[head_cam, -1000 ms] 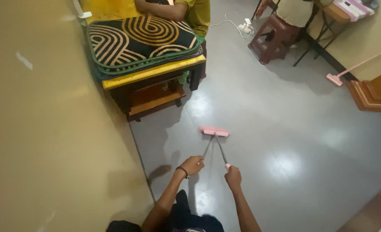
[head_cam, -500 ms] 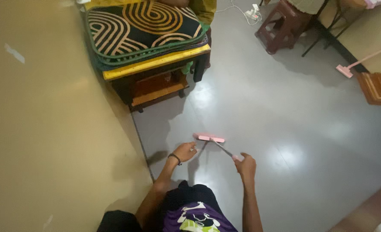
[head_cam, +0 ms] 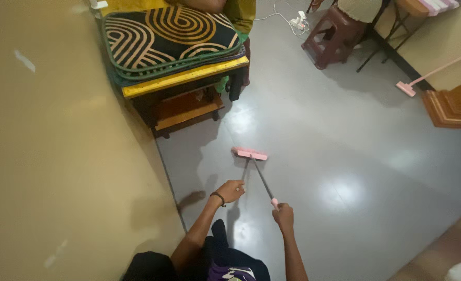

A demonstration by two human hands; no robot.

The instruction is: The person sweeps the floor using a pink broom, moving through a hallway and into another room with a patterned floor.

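Gripping thin metal mop handles (head_cam: 263, 180), both hands' (head_cam: 284, 215) fingers closed; flat pink head (head_cam: 249, 153), glossy floor (head_cam: 345, 151).

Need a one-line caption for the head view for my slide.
Left hand and right hand grip a pink floor brush on grey floor.
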